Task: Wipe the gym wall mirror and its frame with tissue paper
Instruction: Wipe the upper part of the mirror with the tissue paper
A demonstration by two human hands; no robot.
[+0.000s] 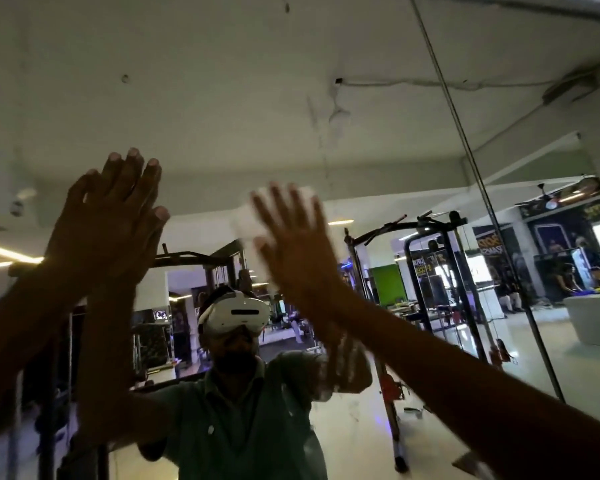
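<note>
**Both hands raised flat against the mirror**

The right hand (291, 244) is spread wide, its fingers straight and apart, and it presses a white tissue paper (253, 220) flat on the mirror (378, 161). The tissue shows above and to the left of the fingers, between the palm and the glass; it is blurred, so its exact shape is not clear.

The left hand (108, 216) is also up, to the left of the right one and a little higher. Its fingers are straight and close together, and it holds nothing. It seems to rest on the glass, where its reflection meets it.

The two hands are near each other but apart. Below them the mirror reflects the person with a white headset (239, 311). A thin seam (465, 147) runs slanted down the glass on the right, well apart from the tissue.
</note>
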